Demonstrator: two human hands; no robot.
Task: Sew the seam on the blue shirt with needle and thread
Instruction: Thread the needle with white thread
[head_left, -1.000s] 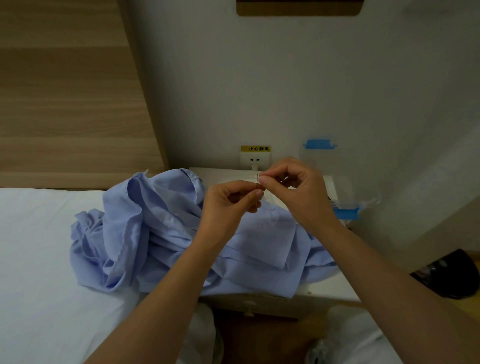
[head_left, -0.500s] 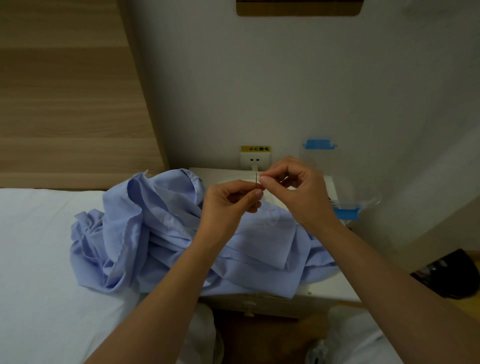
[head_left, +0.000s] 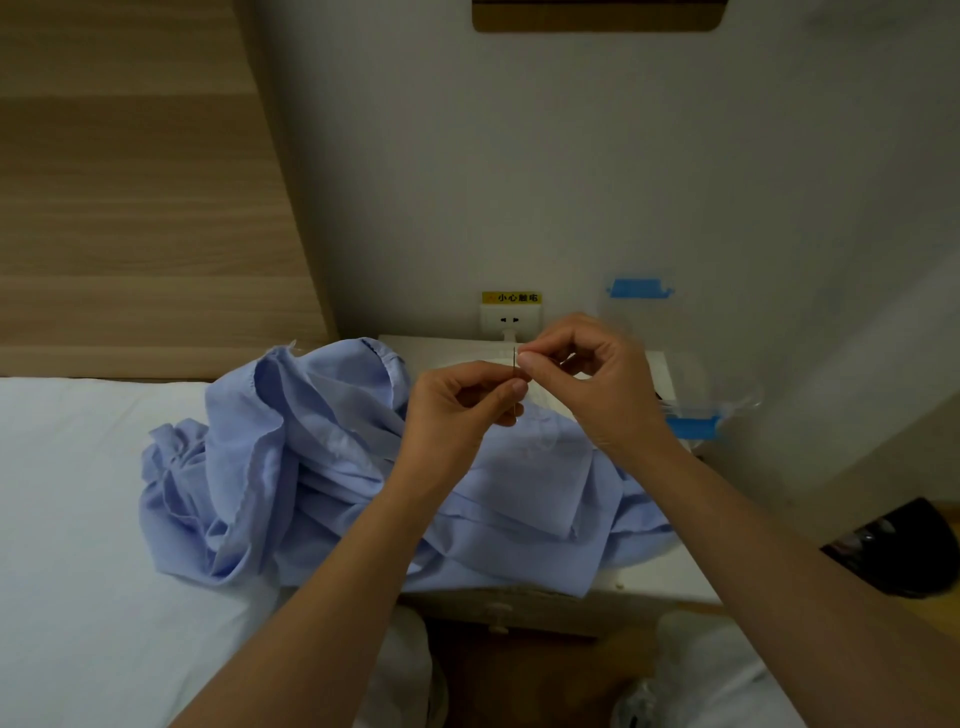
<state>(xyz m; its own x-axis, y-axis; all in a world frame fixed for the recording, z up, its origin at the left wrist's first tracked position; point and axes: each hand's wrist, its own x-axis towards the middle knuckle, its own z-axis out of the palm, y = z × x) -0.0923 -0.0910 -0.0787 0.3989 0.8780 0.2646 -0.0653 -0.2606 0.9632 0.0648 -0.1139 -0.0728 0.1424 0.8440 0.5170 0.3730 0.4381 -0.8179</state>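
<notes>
The crumpled blue shirt (head_left: 322, 467) lies across the white bed and the small white bedside table (head_left: 660, 577). Above it, my left hand (head_left: 457, 415) pinches a thin needle (head_left: 515, 364) that stands upright between thumb and forefinger. My right hand (head_left: 597, 384) pinches something very fine at the needle's top end, most likely the thread, which is too thin to see. Both hands hover a little above the shirt.
A wall socket (head_left: 510, 319) with a yellow label sits behind the hands. A clear box with blue clips (head_left: 691, 415) stands at the table's right. The white bed (head_left: 67, 519) fills the left, a wooden headboard (head_left: 130, 182) above it. A black object (head_left: 904, 551) lies at the right.
</notes>
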